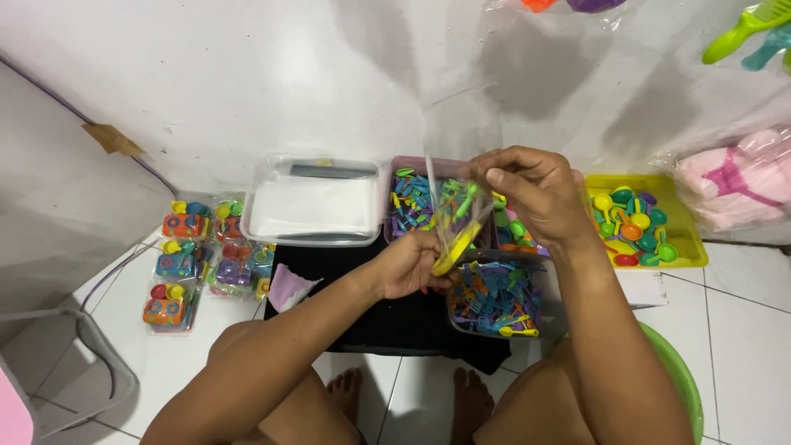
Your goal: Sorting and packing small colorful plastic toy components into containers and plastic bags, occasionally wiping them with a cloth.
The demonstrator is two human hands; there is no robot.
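My left hand (408, 265) grips the lower end of a small clear plastic bag (455, 222) with colourful toy pieces in it, a yellow one at the bottom. My right hand (527, 194) pinches the bag's upper edge from the right, just above it. The bag hangs over a clear tub of blue, purple and orange toy forks (494, 298). Behind the hands lies another tub of small toy cutlery (409, 202). A yellow tray of toy spoons (643, 222) sits to the right.
A clear lidded box with white sheets (313, 202) stands at left centre. Several packed toy sets (194, 255) lie on the floor tiles at far left. A black cloth (387, 321) covers the low surface. A green basin rim (680, 379) shows near my right knee.
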